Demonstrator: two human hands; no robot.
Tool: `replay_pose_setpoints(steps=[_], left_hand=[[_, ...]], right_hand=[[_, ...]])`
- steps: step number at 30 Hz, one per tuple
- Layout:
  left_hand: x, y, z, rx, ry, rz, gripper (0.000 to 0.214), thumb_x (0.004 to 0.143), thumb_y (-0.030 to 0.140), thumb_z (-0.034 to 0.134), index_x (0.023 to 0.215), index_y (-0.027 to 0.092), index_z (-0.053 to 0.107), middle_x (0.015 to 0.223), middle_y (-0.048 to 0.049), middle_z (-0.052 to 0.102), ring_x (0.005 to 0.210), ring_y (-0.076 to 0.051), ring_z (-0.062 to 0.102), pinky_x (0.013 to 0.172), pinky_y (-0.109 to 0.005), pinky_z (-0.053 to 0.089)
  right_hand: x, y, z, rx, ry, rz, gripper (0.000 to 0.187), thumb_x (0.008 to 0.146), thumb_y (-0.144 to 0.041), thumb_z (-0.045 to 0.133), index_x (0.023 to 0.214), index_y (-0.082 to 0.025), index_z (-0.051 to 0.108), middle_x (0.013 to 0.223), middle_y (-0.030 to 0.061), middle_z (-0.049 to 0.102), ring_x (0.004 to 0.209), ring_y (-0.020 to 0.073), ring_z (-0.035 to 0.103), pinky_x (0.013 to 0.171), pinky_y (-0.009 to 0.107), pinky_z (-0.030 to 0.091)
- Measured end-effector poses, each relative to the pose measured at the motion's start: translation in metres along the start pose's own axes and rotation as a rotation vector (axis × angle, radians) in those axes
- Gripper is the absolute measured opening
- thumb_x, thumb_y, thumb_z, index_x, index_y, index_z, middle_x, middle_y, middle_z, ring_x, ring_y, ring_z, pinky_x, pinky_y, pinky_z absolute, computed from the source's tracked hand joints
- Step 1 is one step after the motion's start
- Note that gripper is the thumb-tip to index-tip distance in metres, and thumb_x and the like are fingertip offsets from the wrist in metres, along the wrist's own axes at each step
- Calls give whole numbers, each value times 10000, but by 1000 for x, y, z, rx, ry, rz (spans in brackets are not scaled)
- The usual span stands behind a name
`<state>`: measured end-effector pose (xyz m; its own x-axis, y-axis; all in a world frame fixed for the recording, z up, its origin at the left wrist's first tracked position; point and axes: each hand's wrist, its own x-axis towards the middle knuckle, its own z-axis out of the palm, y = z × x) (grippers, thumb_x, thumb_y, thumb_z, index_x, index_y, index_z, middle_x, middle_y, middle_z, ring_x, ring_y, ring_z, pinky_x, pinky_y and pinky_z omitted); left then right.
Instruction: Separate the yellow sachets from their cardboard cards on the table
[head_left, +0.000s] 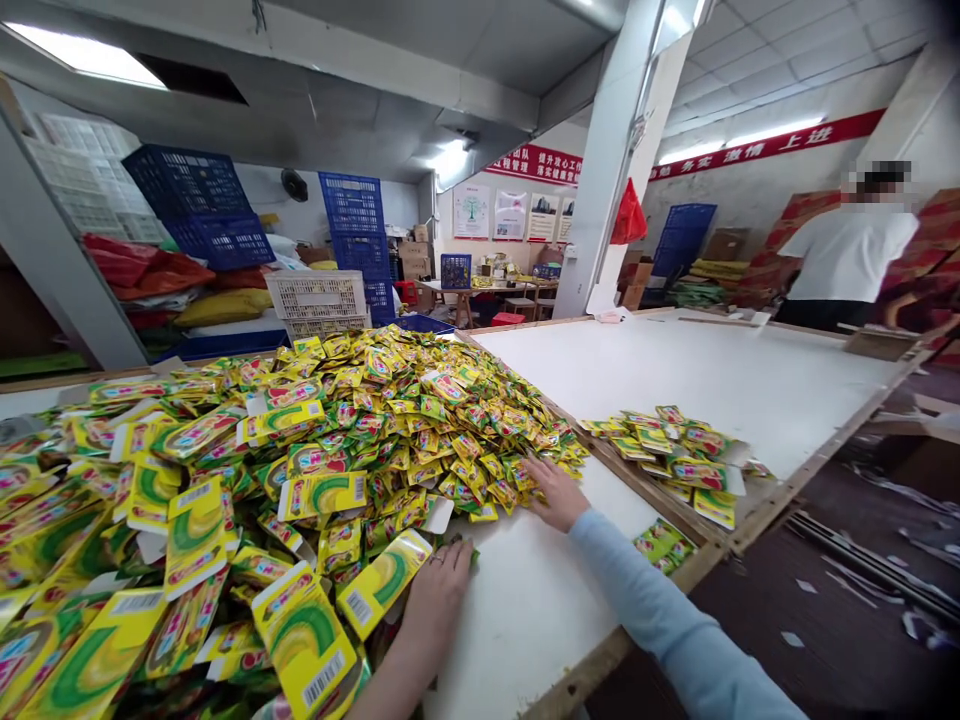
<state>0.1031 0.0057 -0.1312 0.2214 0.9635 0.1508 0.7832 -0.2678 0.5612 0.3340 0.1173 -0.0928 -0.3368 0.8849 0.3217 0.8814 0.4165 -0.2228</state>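
Left: yellow-green cartons [304, 640], barcodes and white flaps showing, outermost ones cut off by the frame. Centre: mound of small glossy yellow-green sachets [420, 400] on white table [525, 600], print too small to read. Left hand [442, 585] at mound's near edge, fingertips partly hidden, can't tell grip. Right hand [556, 495] touches sachets, fingers extended, not closed.

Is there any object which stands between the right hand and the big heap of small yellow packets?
Nothing visible stands in the way: the right hand is at the right-hand edge of the heap of small yellow packets, with its fingers seeming to touch it.
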Motion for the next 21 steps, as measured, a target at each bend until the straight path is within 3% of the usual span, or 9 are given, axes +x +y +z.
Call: replay_pose_setpoints(steps=[3, 5, 7, 9, 11, 15, 18, 21], left_hand=[[-4, -1, -13, -191, 15, -65, 379, 869, 172, 265, 1174, 141, 487, 1076, -136, 633, 989, -239, 593, 881, -426, 464], [-7, -2, -17, -348, -3, -127, 372, 888, 280, 248, 1175, 142, 439, 1010, -122, 630, 820, -208, 633, 676, -349, 550], [-8, -2, -16, -500, -50, -173, 371, 879, 331, 267, 1144, 126, 426, 954, -111, 612, 681, -179, 620, 484, -286, 539], [-8, 1, -14, -625, -100, -185, 358, 863, 354, 318, 1112, 126, 436, 861, -68, 585, 603, -147, 578, 419, -253, 510], [-9, 7, -15, -710, -154, -171, 342, 846, 373, 376, 1080, 139, 465, 745, -7, 527, 553, -121, 531, 409, -230, 490], [-16, 18, -27, -828, -341, -113, 371, 851, 444, 374, 985, 155, 562, 730, 10, 501, 505, -92, 501, 391, -207, 437], [-20, 24, -37, -868, -438, -18, 317, 783, 412, 544, 980, 167, 589, 835, -17, 578, 648, -123, 553, 541, -231, 468], [-22, 28, -38, -820, -357, 48, 357, 699, 315, 671, 1012, 183, 562, 926, -28, 589, 801, -159, 548, 697, -262, 455]], right_hand=[[1, -13, 6, 48, -30, 9, 346, 790, -138, 420, 1100, -160, 574, 1140, 143, 616, 1069, 288, 546, 889, 455, 408], [-8, -19, -5, 88, -32, 7, 352, 865, -124, 285, 1098, -142, 548, 1070, 162, 636, 976, 255, 598, 843, 438, 433], [-23, -29, -21, 144, -79, -38, 400, 913, -141, 164, 1090, -137, 523, 931, 130, 667, 792, 194, 648, 734, 360, 486], [-40, -46, -37, 206, -187, -135, 396, 942, -200, 158, 1002, -156, 546, 718, 39, 662, 572, 133, 628, 587, 259, 490], [-55, -67, -48, 244, -305, -253, 284, 929, -273, 316, 878, -181, 580, 622, -17, 630, 522, 110, 604, 535, 206, 460], [-67, -102, -52, 223, -414, -389, 95, 821, -250, 541, 788, -191, 608, 728, 18, 645, 681, 156, 618, 601, 227, 442], [-66, -110, -48, 196, -406, -382, 94, 812, -253, 554, 770, -183, 600, 729, 33, 618, 700, 176, 601, 622, 262, 442], [-67, -105, -36, 360, -267, -216, 188, 829, -359, 535, 896, -185, 555, 934, 78, 597, 831, 190, 582, 657, 283, 463]])
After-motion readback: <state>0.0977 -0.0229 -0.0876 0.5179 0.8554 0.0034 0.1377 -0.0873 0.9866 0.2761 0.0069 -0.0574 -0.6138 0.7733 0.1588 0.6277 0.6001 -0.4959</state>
